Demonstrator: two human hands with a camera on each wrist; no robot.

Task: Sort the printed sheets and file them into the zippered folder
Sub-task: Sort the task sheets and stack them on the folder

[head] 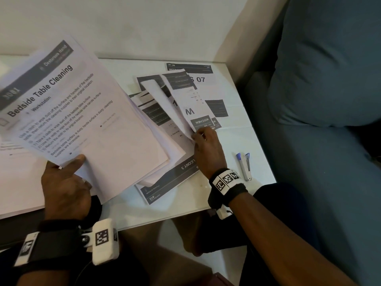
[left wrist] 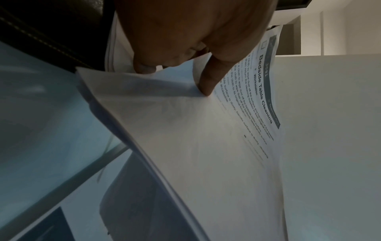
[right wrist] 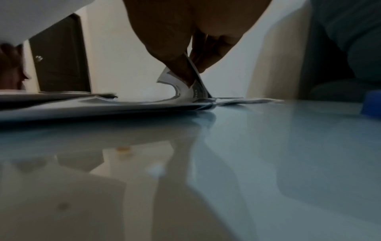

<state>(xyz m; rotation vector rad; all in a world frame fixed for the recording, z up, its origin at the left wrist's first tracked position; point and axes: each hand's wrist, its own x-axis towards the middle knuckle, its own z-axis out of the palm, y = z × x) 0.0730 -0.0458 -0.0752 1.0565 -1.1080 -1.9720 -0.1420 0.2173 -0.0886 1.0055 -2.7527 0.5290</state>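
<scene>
My left hand [head: 66, 180] grips a stack of printed sheets [head: 82, 112] by its near edge, thumb on top; the top page reads "Bedside Table Cleaning" [left wrist: 264, 91], and the stack is lifted and tilted above the table. My right hand [head: 203, 139] pinches the near corner of a sheet marked "KITCHEN" [head: 191, 106] and curls it up off a loose spread of sheets [head: 165, 112]. The right wrist view shows that corner [right wrist: 185, 88] bent upward between thumb and fingers. No zippered folder is clearly in view.
The sheets lie on a glossy white table [head: 237, 139] against a pale wall. A stapler [head: 247, 166] and a blue-capped pen [head: 240, 162] lie right of my right hand. A blue sofa with a cushion [head: 329, 79] stands beside the table's right edge.
</scene>
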